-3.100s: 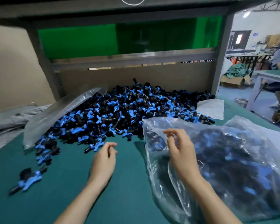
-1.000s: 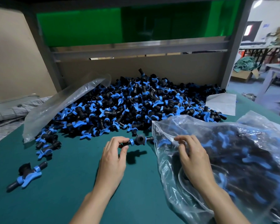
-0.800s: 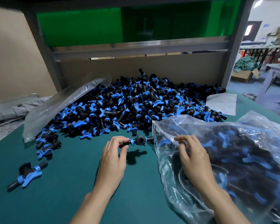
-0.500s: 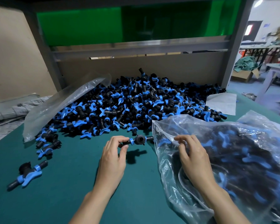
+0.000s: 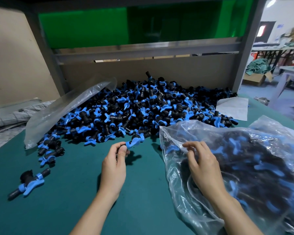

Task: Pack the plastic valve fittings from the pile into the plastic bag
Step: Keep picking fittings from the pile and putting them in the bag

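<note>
A big pile of black and blue valve fittings (image 5: 143,109) lies at the back of the green table. My left hand (image 5: 115,167) pinches one end of a single valve fitting (image 5: 136,140) just above the table, in front of the pile. To the right lies a clear plastic bag (image 5: 244,160) holding many fittings. My right hand (image 5: 202,165) pinches the bag's plastic near its left edge (image 5: 173,139).
A flat empty clear bag (image 5: 64,109) leans on the pile's left side. Loose fittings lie at the left front (image 5: 30,181). A white sheet (image 5: 232,107) lies at the right back. A cardboard wall and metal frame (image 5: 143,51) close the back.
Since three seconds ago my left hand took one fitting from the pile's edge. In the last half second the fitting has turned in my fingers; my right hand has stayed on the bag.
</note>
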A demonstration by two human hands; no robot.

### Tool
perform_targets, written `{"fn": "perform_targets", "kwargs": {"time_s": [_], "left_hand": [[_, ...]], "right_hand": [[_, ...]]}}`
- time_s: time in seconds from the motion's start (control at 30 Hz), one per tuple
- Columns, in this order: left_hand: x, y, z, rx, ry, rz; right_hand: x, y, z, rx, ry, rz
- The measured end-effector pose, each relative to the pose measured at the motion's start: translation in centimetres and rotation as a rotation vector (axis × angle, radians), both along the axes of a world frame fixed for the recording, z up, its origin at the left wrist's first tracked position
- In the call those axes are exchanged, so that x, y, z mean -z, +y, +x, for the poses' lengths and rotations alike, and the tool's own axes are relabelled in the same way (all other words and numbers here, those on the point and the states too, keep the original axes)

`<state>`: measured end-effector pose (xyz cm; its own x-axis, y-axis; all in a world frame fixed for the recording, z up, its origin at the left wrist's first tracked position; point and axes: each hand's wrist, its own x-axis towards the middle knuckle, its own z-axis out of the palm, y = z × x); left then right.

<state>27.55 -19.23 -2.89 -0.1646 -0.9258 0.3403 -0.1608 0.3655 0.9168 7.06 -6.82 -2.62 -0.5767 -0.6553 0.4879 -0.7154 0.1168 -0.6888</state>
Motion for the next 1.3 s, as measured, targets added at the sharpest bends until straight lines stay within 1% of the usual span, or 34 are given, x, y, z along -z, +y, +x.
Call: {"fn": "perform_targets", "kwargs": {"time_s": [0.17,0.37,0.43,0.67,1.17,1.3], "left_hand": [[-0.1,-0.2,0.1,-0.02,0.064,0.12],[-0.7,-0.2,0.2,-0.097,0.072,0.23],[-0.8,-0.1,0.2,-0.112,0.057,0.222],[-1.3,0.5,0.2,-0.086,0.093,0.232],[-0.7,0.1,0.2,-0.089,0.059,0.208],[-0.2,-0.5,0.2,-0.017,0.111,0.222]], "right_hand": [[0.1,0.0,-0.1,0.006,0.007,0.002],[0.2,-0.1,-0.2,0.008,0.004,-0.011],[0.1,-0.1,-0.1,0.006,0.004,-0.008],[0.1,-0.1,-0.1,0.006,0.006,0.003],[0.2,-0.1,-0.2,0.005,0.014,0.009],[0.1,-0.1,-0.1,0.011,0.013,-0.002]]}}
